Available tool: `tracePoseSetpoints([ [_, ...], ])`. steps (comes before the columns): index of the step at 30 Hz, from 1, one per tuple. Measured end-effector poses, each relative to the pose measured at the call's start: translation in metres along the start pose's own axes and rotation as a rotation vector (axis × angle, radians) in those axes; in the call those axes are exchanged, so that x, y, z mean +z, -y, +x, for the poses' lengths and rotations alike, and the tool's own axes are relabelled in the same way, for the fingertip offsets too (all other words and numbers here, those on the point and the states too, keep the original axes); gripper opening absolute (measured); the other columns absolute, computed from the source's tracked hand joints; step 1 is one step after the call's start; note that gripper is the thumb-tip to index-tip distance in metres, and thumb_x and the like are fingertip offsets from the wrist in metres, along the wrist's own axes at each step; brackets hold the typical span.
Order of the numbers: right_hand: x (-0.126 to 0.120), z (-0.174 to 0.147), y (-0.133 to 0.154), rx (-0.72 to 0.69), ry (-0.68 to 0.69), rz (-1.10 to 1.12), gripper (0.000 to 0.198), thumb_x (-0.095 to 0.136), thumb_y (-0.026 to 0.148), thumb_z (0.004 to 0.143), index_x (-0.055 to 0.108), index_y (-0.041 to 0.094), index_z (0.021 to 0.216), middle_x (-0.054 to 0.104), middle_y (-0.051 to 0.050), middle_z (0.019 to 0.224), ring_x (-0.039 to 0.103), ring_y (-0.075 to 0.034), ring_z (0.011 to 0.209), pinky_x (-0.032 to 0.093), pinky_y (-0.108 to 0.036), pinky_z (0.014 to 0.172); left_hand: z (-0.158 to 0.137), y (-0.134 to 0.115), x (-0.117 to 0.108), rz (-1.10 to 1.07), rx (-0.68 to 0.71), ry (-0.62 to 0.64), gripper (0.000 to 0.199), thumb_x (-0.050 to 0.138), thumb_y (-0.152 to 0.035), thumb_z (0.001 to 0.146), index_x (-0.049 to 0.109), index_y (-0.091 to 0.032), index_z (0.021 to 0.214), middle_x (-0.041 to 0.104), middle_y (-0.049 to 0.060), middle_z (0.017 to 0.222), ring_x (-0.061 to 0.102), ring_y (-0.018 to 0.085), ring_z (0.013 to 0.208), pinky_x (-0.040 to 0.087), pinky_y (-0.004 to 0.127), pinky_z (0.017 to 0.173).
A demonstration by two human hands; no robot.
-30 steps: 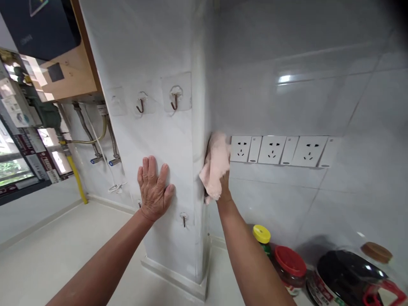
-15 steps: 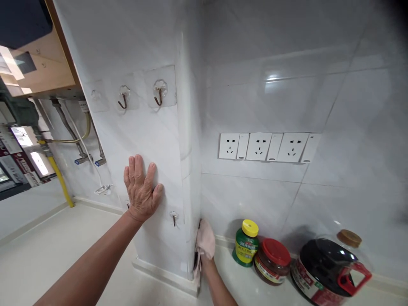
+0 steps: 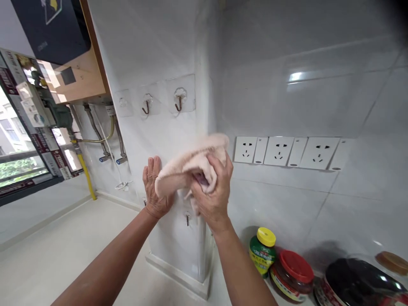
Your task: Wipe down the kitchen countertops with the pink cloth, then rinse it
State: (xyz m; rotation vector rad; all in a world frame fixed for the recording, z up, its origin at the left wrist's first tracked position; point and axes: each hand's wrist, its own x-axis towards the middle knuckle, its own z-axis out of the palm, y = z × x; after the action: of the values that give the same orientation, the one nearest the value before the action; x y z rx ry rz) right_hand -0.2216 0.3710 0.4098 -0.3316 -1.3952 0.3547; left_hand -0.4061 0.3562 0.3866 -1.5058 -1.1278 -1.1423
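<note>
One white pillar (image 3: 174, 250) rises beside the counter (image 3: 73, 255), which carries one dark jug (image 3: 353, 278) and two jars (image 3: 291, 276). One pink cloth (image 3: 178, 170), gripped in the right hand's (image 3: 213, 199) curled fingers, is before the pillar, partly hiding the left hand (image 3: 151, 191), its fingers straight against the pillar. Three wall sockets (image 3: 279, 151); two upper hooks (image 3: 178, 103).
</note>
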Motion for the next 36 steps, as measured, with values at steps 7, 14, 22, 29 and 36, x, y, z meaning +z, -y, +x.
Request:
tracePoseSetpoints([
  [7,-0.034,-0.19,-0.061,0.72,-0.097,0.042,0.055,0.058,0.04,0.08,0.05,0.023,0.132,0.061,-0.012,0.13,0.059,-0.029,0.12,0.05,-0.042,0.097,0.003,-0.003,-0.004,0.052,0.104,-0.062,0.06,0.04,-0.025,0.097,0.029,-0.027,0.156,0.008,0.006,0.171,0.014,0.03,0.156,0.017,0.053,0.123],
  [14,-0.04,-0.078,-0.007,0.383,-0.297,-0.095,0.043,0.058,0.036,0.081,0.054,0.024,0.122,0.067,-0.007,0.11,0.065,-0.023,0.097,0.052,-0.037,0.086,-0.001,-0.002,-0.005,-0.016,0.093,-0.059,0.059,0.047,-0.026,0.096,0.035,-0.026,0.154,0.009,0.008,0.17,0.013,0.029,0.156,0.015,0.052,0.124],
  [22,0.047,0.027,0.046,-0.431,-0.022,-0.769,0.053,0.062,0.032,0.085,0.053,0.029,0.137,0.014,-0.01,0.166,0.011,-0.04,0.152,0.019,-0.067,0.117,-0.004,0.006,-0.018,-0.355,0.01,-0.108,0.067,0.043,-0.026,0.099,0.01,-0.019,0.157,0.045,0.02,0.154,0.026,0.026,0.153,0.029,0.054,0.119],
  [29,0.081,-0.02,0.042,-0.394,0.443,-0.786,0.054,0.061,0.034,0.09,0.05,0.035,0.143,0.015,-0.004,0.168,0.005,-0.036,0.155,0.005,-0.066,0.121,-0.028,0.011,-0.078,-0.557,-0.008,-0.069,0.067,0.044,-0.028,0.098,0.013,-0.03,0.158,0.011,0.015,0.168,0.017,0.031,0.155,0.032,0.057,0.119],
  [36,0.059,-0.01,0.063,0.048,0.424,-0.152,0.052,0.052,0.045,0.094,0.047,0.029,0.143,0.046,-0.008,0.154,0.041,-0.026,0.143,0.033,-0.055,0.118,0.003,-0.011,-0.046,-0.477,-0.02,0.043,0.082,0.035,-0.072,0.093,0.022,-0.024,0.158,0.02,0.019,0.166,0.003,0.044,0.154,0.02,0.071,0.115],
])
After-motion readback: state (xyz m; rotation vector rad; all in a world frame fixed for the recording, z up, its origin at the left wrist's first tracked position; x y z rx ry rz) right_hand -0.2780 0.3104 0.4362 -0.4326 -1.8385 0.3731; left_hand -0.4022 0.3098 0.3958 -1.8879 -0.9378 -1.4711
